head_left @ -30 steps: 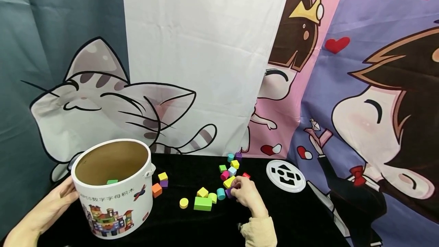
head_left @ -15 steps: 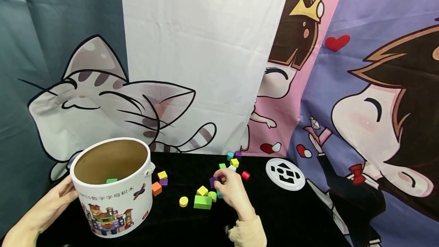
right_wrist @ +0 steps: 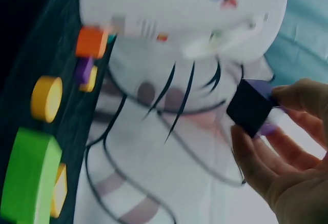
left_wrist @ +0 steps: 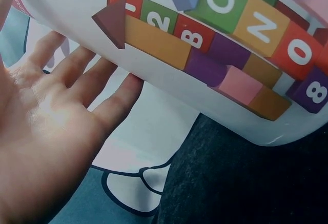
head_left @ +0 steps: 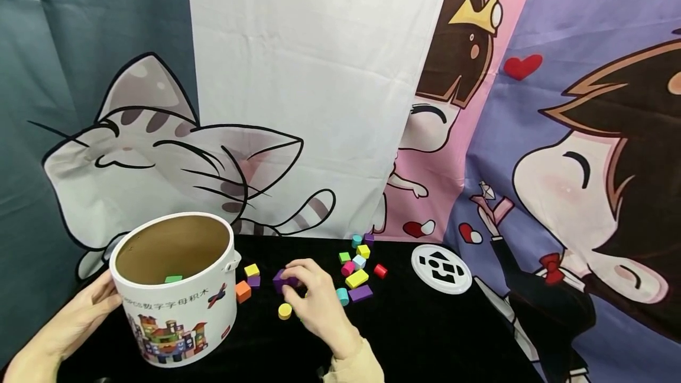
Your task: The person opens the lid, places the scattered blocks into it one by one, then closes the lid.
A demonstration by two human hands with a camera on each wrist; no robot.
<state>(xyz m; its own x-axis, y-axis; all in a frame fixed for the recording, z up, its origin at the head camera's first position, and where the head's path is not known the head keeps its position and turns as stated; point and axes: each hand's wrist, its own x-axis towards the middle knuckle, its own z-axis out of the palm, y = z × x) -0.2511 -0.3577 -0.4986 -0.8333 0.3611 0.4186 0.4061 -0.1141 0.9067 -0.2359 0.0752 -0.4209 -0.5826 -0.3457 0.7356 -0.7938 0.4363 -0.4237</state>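
Pinching a dark purple block (head_left: 284,281) between thumb and fingertips, the right hand (head_left: 319,300) is at the lower centre of the head frame, its grip closed down to the block's width. In the right wrist frame the block sits at the right, clear of the worktop (head_left: 425,336). The left hand (head_left: 80,324), at the lower left of the head frame, rests against the side of a white bucket (head_left: 175,318), its grip wide and the fingers spread loosely along the wall. The bucket stands upright in the lower left, with a green piece (head_left: 173,279) visible inside.

Just right of the bucket lie an orange block (head_left: 243,292), a yellow block (head_left: 252,270) and a small purple piece (head_left: 254,282); a yellow disc (head_left: 284,311) lies below the held block. Right of the lower centre are a teal cylinder (head_left: 342,296), a flat purple piece (head_left: 360,293), a yellow bar (head_left: 357,278) and a red cylinder (head_left: 380,270). Farther right lies a round white lid (head_left: 441,269) with cut-out shapes. A large green block (right_wrist: 31,175) shows at the lower left of the right wrist frame.
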